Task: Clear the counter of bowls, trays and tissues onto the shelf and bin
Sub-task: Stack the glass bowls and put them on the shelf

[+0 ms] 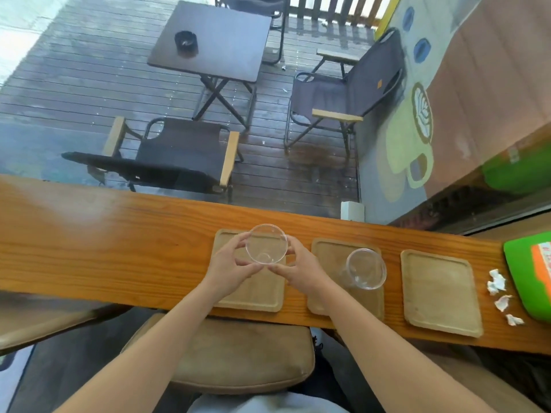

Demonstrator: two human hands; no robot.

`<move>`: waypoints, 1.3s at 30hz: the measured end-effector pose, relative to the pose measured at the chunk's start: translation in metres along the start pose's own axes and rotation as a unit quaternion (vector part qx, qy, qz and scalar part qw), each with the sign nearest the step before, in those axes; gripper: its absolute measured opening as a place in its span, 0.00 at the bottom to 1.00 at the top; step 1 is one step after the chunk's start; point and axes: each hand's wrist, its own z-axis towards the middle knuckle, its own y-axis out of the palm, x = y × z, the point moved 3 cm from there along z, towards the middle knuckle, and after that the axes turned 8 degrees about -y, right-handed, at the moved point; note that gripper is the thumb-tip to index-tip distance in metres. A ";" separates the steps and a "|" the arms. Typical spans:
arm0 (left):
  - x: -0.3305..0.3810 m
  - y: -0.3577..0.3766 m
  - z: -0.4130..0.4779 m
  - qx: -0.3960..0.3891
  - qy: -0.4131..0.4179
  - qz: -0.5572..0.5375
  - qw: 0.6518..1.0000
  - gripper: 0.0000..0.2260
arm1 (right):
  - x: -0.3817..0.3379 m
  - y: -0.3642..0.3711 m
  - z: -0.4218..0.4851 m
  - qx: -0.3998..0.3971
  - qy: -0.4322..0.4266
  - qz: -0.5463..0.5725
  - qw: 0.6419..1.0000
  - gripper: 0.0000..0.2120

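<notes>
A clear glass bowl [267,243] is held between both hands, just above the left wooden tray [262,296]. My left hand [228,268] grips its left side and my right hand [299,268] its right side. A second clear bowl [366,268] stands on the middle tray [331,251]. The right tray [440,292] carries nothing. Three crumpled white tissues [497,285] lie on the wooden counter [104,234] to the right of the trays.
A green board [524,281] with an orange label lies at the counter's far right end. A cushioned stool [238,353] stands under the counter in front of me. Beyond the glass are a dark table and folding chairs on a deck.
</notes>
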 end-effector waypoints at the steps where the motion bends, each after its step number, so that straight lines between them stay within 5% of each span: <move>1: 0.013 0.006 0.001 -0.001 0.020 0.007 1.000 0.35 | -0.003 -0.011 -0.004 0.012 -0.006 -0.004 1.000 0.35; 6: 0.085 0.055 0.005 -0.025 0.111 -0.004 0.993 0.35 | -0.010 -0.084 -0.034 0.107 -0.038 0.001 0.994 0.31; 10: 0.137 0.095 -0.005 -0.062 0.199 -0.018 0.978 0.31 | -0.004 -0.144 -0.071 0.170 -0.032 0.014 0.985 0.37; 12: 0.152 0.110 -0.010 -0.088 0.210 -0.021 0.973 0.31 | 0.001 -0.161 -0.093 0.190 -0.035 0.028 0.981 0.31; 18: 0.156 0.148 -0.019 -0.133 0.202 -0.010 0.970 0.30 | 0.031 -0.178 -0.124 0.225 -0.038 0.026 0.973 0.29; 30: 0.106 0.178 -0.023 -0.051 0.174 0.088 0.979 0.31 | 0.098 -0.151 -0.113 0.161 0.015 -0.009 0.987 0.37; 39: 0.081 0.200 -0.019 -0.078 0.068 0.105 0.989 0.35 | 0.126 -0.129 -0.094 0.155 0.037 -0.033 0.987 0.36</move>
